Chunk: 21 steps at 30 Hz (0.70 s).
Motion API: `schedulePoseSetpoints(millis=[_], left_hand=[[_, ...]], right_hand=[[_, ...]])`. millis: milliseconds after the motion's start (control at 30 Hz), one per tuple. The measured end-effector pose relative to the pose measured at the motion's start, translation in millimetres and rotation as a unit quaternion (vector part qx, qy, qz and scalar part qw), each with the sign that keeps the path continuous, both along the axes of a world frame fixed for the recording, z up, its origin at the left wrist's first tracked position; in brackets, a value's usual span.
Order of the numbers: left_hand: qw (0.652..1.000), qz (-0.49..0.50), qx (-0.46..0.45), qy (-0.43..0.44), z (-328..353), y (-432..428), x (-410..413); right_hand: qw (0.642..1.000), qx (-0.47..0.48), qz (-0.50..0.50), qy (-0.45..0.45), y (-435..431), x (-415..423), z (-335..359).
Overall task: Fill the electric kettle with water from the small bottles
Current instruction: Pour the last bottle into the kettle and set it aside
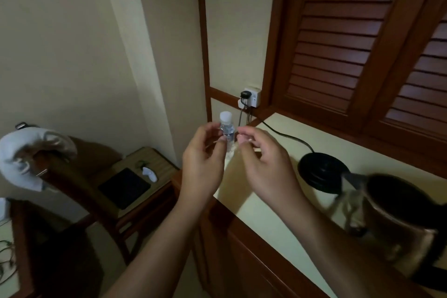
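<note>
Small bottle held upright between two raised hands, above the counter's left end.

The left hand (202,164) pinches the small bottle (227,129) at its side, and the white cap (225,116) is on. The right hand (263,159) curls just beside the bottle; blur hides whether it touches. The electric kettle (399,222), lid open, stands on the counter (266,201) to the right, near its black base (319,172).

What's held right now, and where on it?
The left hand pinches the small bottle at its body, cap on; right hand curls beside it, contact unclear.
</note>
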State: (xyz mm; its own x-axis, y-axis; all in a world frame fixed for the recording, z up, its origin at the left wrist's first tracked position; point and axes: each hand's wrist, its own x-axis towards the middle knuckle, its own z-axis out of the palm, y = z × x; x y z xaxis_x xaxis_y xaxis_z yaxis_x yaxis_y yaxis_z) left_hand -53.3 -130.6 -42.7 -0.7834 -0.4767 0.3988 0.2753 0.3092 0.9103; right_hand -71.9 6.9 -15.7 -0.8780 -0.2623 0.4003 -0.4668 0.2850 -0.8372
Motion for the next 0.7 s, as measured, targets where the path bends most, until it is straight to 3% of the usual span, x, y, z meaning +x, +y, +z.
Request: schedulePoseSetpoints(millis=[233,467,600,700], left_hand=[[0.997,-0.04,0.013,-0.062,-21,-56,-65],[0.981,-0.102,-0.029,-0.162,-42,-67,-88],[0.969,-0.148,-0.042,-0.191,-46,-62,-87],[0.97,-0.18,-0.025,-0.163,-48,-54,-84]], right_hand=[[0.989,0.1,-0.112,0.001,-73,-99,-11],[0.958,0.262,-0.114,0.035,-88,-140,-17],[0.951,0.272,-0.127,0.076,-85,-137,-16],[0.948,0.261,-0.138,0.122,-79,-121,-11]])
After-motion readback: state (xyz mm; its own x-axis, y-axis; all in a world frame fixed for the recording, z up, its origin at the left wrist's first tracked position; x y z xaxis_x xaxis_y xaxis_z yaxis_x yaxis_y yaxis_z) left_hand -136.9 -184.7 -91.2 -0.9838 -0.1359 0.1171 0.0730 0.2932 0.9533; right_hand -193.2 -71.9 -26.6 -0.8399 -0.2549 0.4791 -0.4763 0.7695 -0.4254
